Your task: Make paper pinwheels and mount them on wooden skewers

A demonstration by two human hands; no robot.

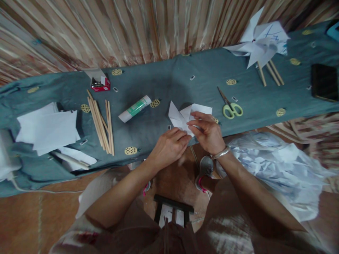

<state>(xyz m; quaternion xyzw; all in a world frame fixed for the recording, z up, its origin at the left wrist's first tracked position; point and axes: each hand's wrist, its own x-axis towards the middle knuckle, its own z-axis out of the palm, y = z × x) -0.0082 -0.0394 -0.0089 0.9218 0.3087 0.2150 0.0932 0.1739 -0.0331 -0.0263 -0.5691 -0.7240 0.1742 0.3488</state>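
A partly folded white paper pinwheel [178,118] is between my hands at the table's near edge, its blades standing up. My left hand [171,146] is closed on its lower left side, fingers bent over the paper. From the right, my right hand [208,130] pinches the paper near its centre, thumb and fingers close together; a bracelet is on that wrist. The fingertips partly cover the middle of the paper. To the right lie green-handled scissors [230,106], blades partly apart. A glue stick [135,108] with a green label lies to the left.
Wooden sticks [102,127], a red box of small metal pieces [100,83] and stacked white paper [53,128] are on the left. Finished pinwheels [255,40] and a black phone [324,82] are at the right. A plastic bag of paper pieces [278,165] stands below the table edge.
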